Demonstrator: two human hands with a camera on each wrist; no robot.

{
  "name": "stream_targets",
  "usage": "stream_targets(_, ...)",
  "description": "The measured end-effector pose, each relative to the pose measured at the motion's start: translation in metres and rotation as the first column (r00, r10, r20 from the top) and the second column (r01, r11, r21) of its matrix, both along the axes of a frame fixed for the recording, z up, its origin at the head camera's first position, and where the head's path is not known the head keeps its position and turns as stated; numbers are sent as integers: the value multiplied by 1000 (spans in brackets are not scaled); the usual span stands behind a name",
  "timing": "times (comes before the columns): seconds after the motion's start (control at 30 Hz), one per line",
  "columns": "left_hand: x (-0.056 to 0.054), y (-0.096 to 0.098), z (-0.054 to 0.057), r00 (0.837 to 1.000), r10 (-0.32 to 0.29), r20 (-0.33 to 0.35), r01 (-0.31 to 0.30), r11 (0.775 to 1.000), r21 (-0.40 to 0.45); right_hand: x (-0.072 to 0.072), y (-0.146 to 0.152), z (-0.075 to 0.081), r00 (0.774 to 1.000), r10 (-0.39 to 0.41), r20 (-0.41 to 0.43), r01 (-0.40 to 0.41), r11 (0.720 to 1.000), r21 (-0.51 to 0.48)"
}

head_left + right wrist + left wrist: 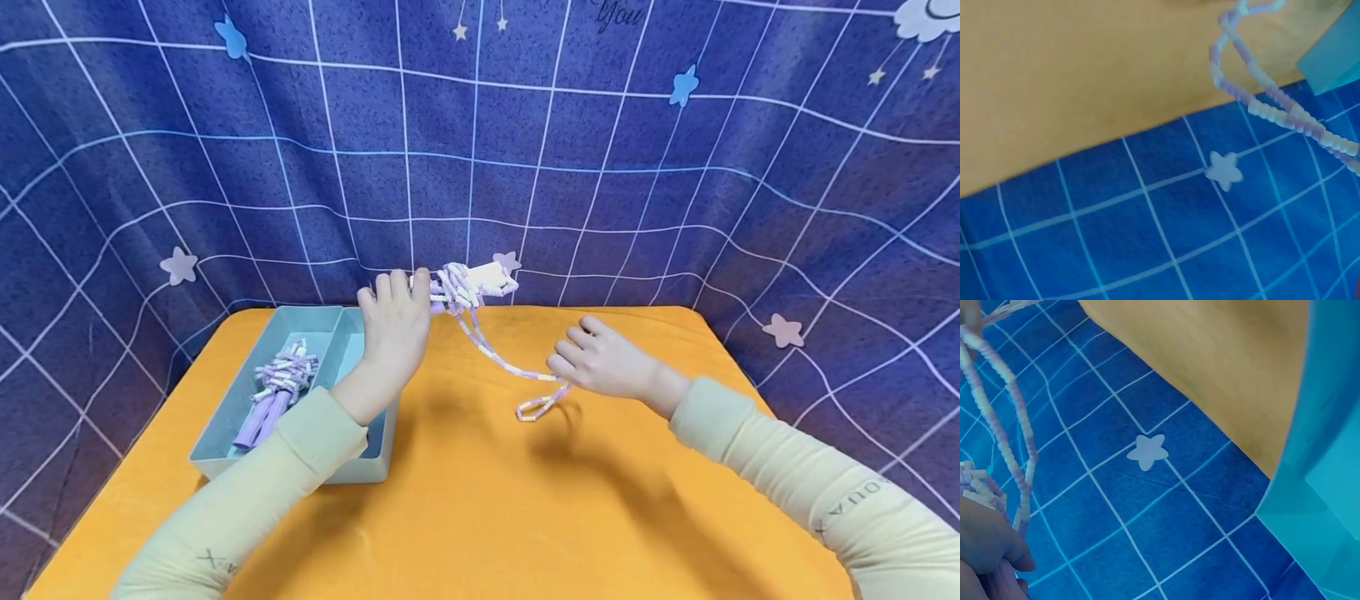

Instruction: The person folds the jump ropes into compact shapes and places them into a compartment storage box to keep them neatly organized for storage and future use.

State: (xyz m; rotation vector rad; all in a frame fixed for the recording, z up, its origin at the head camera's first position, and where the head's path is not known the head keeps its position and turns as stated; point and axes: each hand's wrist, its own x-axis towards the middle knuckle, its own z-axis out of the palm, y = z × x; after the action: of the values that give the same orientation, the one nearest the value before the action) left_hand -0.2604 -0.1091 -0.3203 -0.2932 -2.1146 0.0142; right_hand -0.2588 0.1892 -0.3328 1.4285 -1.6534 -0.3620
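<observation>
My left hand (396, 321) grips a bundled purple-and-white beaded jump rope (455, 285), raised above the far part of the table. A white card or label (487, 276) shows at the bundle's right end. From the bundle a doubled strand sags to my right hand (603, 360), whose curled fingers pinch it, and a short loop dangles below. In the left wrist view, the left hand (988, 544) wraps a purple handle, mostly hidden. The right wrist view shows the doubled beaded strand (1272, 112), but not the right hand itself.
At the left stands a light-blue bin (375, 471) with a divider. Its left compartment holds another bundled beaded jump rope (281, 379) with purple handles. An orange cloth (480, 517) covers the table. Behind hangs a blue gridded curtain (480, 183) with stars.
</observation>
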Motion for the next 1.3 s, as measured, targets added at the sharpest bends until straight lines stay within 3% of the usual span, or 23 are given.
stream_targets(0.2, -4, 1, -7, 999, 41, 13, -40, 998, -55, 8, -8, 32, 997, 31, -68, -30, 999, 14)
stream_targets(0.47, -3, 8, -14, 1000, 23, -16, -25, 996, -91, 16, -18, 70, 988, 79, -132, -79, 997, 5)
stream_targets(0.73, -2, 19, -23, 999, -45, -16, 42, 988, -148, 24, -27, 107, 974, 100, -205, -101, 995, 3)
stream_targets(0.9, 3, 27, -27, 996, -90, 19, 92, 975, -204, 27, -32, 129, 962, 88, -257, -92, 996, -5)
stream_targets(1.1, 15, 41, -29, 982, -184, 35, 187, 947, -260, 30, -36, 150, 957, 62, -285, -61, 998, 11)
stream_targets(1.3, 27, 52, -29, 970, -236, 58, 242, 909, -340, 28, -40, 163, 953, 65, -296, -64, 998, 13)
